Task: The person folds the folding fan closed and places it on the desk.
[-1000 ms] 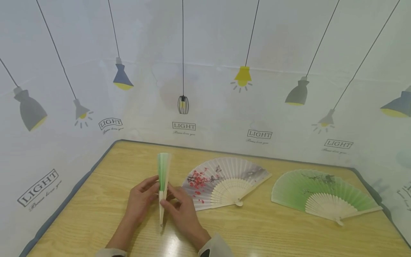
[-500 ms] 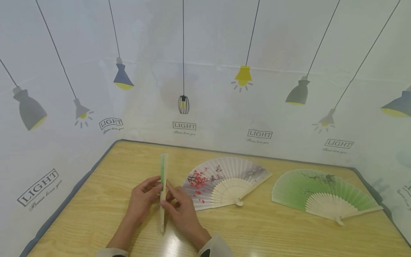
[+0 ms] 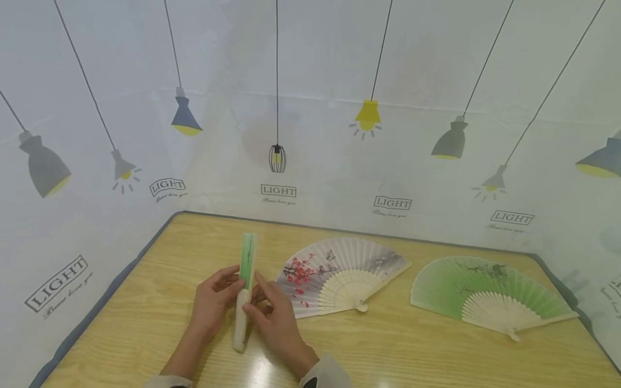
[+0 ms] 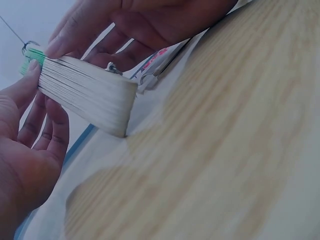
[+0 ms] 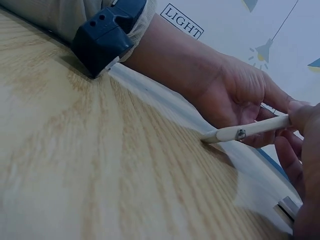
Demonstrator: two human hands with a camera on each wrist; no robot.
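Pale cuffs [image 3: 327, 373] at the near edge of the frame, a person holds a folded fan [image 3: 240, 318] in both hands just above the tabletop [image 3: 388, 353]; whether its riveted end touches the wood is unclear. The fan looks light and easily lifted, its pale sticks stiff and perhaps a little slippery, its green leaf soft and easier to crease or tear. The safest hold would be on the outer sticks, below the leaf — pressed evenly from both sides so the stack stays together.

The left hand [image 3: 209, 304] and right hand [image 3: 277, 315] face each other across it, wrists angled inward. Each grip is narrowed to a light pinch, thumb and fingers on the fan near where sticks meet leaf, the right thumb set slightly lower than the left.

Farther back, to the right, a white fan with red blossoms [image 3: 339, 272] lies spread beside the right hand, a green spread fan [image 3: 490, 293] beyond it. Behind — a white wall covering [image 3: 320, 145] printed with hanging lamps.
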